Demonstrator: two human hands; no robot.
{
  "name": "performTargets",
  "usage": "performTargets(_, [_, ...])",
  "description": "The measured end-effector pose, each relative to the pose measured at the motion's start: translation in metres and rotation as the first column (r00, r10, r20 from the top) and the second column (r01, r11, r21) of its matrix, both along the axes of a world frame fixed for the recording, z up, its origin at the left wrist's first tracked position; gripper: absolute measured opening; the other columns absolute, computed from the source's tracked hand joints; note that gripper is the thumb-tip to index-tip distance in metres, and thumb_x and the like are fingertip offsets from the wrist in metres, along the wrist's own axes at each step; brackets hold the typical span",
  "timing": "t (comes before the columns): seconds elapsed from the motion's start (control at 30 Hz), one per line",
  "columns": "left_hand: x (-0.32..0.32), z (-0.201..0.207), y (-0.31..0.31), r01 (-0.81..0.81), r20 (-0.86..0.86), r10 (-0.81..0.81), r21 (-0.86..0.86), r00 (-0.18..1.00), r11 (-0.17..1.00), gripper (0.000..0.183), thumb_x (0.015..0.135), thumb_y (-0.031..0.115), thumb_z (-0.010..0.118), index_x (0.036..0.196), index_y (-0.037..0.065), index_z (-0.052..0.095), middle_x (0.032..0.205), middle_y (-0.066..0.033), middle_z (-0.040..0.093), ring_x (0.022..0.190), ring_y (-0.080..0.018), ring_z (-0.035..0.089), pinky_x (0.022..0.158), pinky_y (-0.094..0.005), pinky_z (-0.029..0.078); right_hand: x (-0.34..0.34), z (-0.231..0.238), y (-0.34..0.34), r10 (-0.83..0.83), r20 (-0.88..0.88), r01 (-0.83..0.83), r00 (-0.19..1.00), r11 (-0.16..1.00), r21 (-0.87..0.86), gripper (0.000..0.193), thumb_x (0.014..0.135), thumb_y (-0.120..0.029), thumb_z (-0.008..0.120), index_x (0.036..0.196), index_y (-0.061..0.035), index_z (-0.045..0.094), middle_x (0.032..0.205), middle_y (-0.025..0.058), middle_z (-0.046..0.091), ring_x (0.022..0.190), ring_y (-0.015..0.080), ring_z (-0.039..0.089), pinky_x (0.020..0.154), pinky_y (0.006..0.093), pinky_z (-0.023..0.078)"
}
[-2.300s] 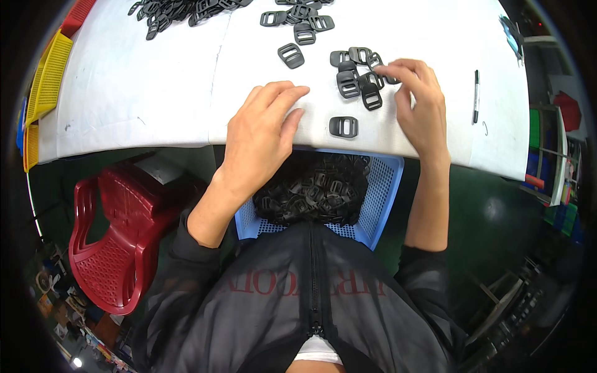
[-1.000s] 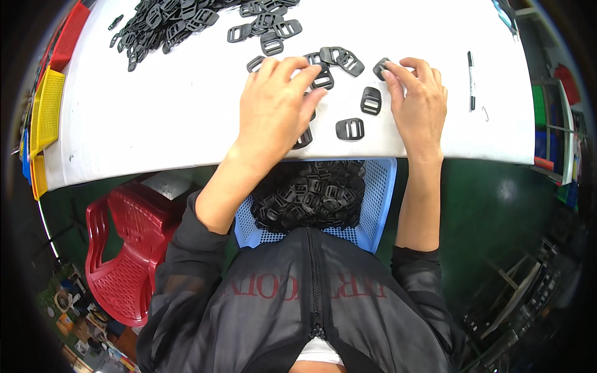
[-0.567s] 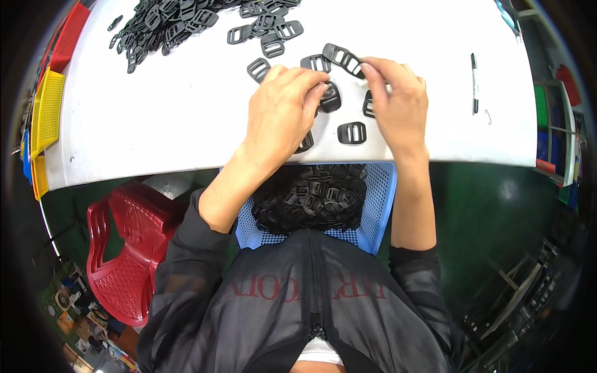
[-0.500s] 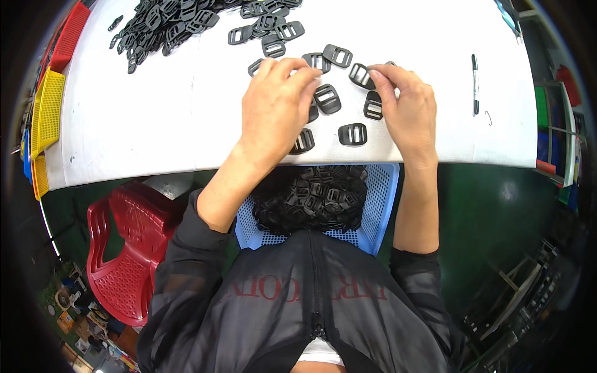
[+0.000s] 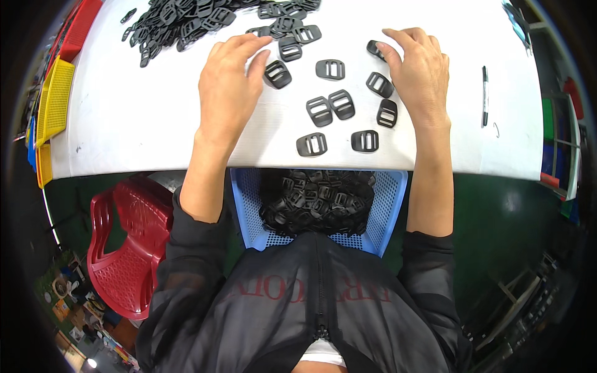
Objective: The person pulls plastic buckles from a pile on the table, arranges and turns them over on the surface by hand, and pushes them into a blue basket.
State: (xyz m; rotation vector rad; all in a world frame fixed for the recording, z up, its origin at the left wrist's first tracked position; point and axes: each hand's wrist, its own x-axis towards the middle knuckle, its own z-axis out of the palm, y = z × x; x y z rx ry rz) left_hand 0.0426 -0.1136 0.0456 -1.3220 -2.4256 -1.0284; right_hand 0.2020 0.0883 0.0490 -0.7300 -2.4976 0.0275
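Several black plastic strap buckles lie flat and spaced apart on the white table (image 5: 149, 124). My left hand (image 5: 231, 87) is over the table with thumb and forefinger apart, holding nothing I can see. Just right of its thumb lies one buckle (image 5: 278, 74). Farther right, my right hand (image 5: 421, 78) has its thumb and forefinger spread; its thumb tip is at a buckle (image 5: 375, 50) partly hidden behind it. Between the hands are a single buckle (image 5: 330, 76) and a touching pair, the left one (image 5: 319, 113) and the right one (image 5: 341, 105).
A heap of black buckles (image 5: 177, 25) covers the far left, with a smaller cluster (image 5: 290, 50) beside it. A blue basket (image 5: 390, 199) full of buckles stands below the table's front edge. A marker pen (image 5: 485, 96) lies right. A red chair (image 5: 127, 261) stands lower left.
My left hand has moved left, off the buckles it partly covered. My right hand has moved farther up the table, leaving the buckle at its fingertips lying there.
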Motion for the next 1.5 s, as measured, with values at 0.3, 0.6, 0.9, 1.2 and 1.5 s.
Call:
performTargets(0.3, [0.021,-0.013,0.003,0.084,0.057,-0.08,-0.063,0.995,0.994,0.054,0.076,0.017,0.077,0.127,0.008,0.06,0.122,-0.0122,0.061,0.109,-0.0303,0.056,0.094,-0.0377,0.047,-0.061,-0.017,-0.025,0.396,0.002,-0.396,0.918,0.918,-0.022,0.019,0.083,-0.024,0.071,0.1,-0.016,0.075,0.1,0.001,0.07,0.101,0.021,0.061,0.092,0.0414,0.044])
performTargets(0.6, [0.005,-0.014,0.004,0.142,-0.088,-0.16,-0.181,0.983,0.973,0.038,0.084,-0.001,0.054,0.118,0.011,0.065,0.12,-0.0077,0.062,0.106,-0.028,0.057,0.091,-0.0363,0.048,-0.007,0.0,0.011,0.142,-0.059,-0.151,0.988,0.971,-0.188,0.024,0.09,-0.008,0.055,0.104,-0.0123,0.073,0.108,0.0098,0.067,0.099,0.0292,0.063,0.089,0.0415,0.05])
performTargets(0.9, [-0.002,0.008,-0.018,0.175,0.358,-0.138,-0.073,0.923,0.982,0.03,0.088,-0.006,0.043,0.101,0.002,0.07,0.099,-0.0064,0.068,0.083,-0.0155,0.061,0.077,-0.027,0.049,0.023,0.01,-0.006,0.156,0.105,-0.068,0.982,0.816,-0.575,0.046,0.08,0.007,0.046,0.111,-0.0152,0.072,0.109,0.0115,0.064,0.097,0.027,0.063,0.089,0.0367,0.05])
performTargets(1.2, [0.005,0.006,-0.024,0.172,0.275,-0.11,-0.214,0.955,0.962,0.032,0.088,-0.003,0.046,0.11,0.002,0.068,0.105,-0.0127,0.064,0.093,-0.0253,0.063,0.086,-0.0314,0.049,0.039,0.005,-0.019,-0.07,0.176,0.124,0.982,0.94,-0.319,0.046,0.079,0.007,0.051,0.115,-0.0163,0.068,0.107,0.0118,0.061,0.096,0.0303,0.063,0.085,0.0388,0.051])
performTargets(1.5, [0.036,0.001,0.039,0.253,0.09,-0.237,-0.293,0.967,0.922,0.047,0.079,-0.004,0.047,0.118,0.013,0.068,0.109,-0.0154,0.061,0.094,-0.0337,0.064,0.084,-0.0403,0.051,0.016,0.011,-0.035,0.157,0.262,-0.052,0.952,0.928,-0.369,0.047,0.08,0.001,0.054,0.119,-0.0223,0.067,0.101,0.0163,0.059,0.09,0.0324,0.064,0.078,0.0417,0.053])
